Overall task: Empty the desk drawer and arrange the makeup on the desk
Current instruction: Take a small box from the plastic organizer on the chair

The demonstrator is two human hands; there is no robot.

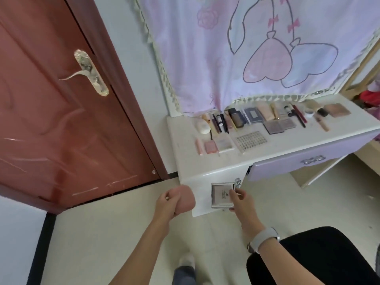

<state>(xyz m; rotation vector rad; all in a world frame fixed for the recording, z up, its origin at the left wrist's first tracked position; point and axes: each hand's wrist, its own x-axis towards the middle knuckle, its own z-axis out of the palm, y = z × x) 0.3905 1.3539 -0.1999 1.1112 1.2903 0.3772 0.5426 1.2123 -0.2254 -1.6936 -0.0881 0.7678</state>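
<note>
Left hand (167, 204): gripping a pink powder puff (184, 199), fingers (164, 197) curling round its left edge, holding it in the air below the counter's front corner.
Right hand (243, 202): pinching a silver-framed compact (222, 195) by its right side, thumb on the top face, holding it flat in front of the counter's white side panel.
Wrist: wearing a pale grey watch (264, 239) on the right arm.
Counter (185, 161): carrying the makeup in rough rows near the back edge.
Back row: showing a white oval case (203, 127), dark pencils (221, 123), a black box (237, 118), a dark blue palette (254, 116), brushes and tubes, and a tan square palette (337, 110) at the far right.
Front row: showing a pink stick (199, 147), a pink blush pan (211, 146), a pale palette (225, 144) and a clear sticker sheet (250, 140), lying just beside one another.
Drawer (304, 161): standing slightly ajar, lilac front with a bow-shaped silver pull; inside not visible.
Behind: hanging a lilac cartoon cloth (257, 48) over the mirror; a red-brown door (61, 99) standing closed at left.
</note>
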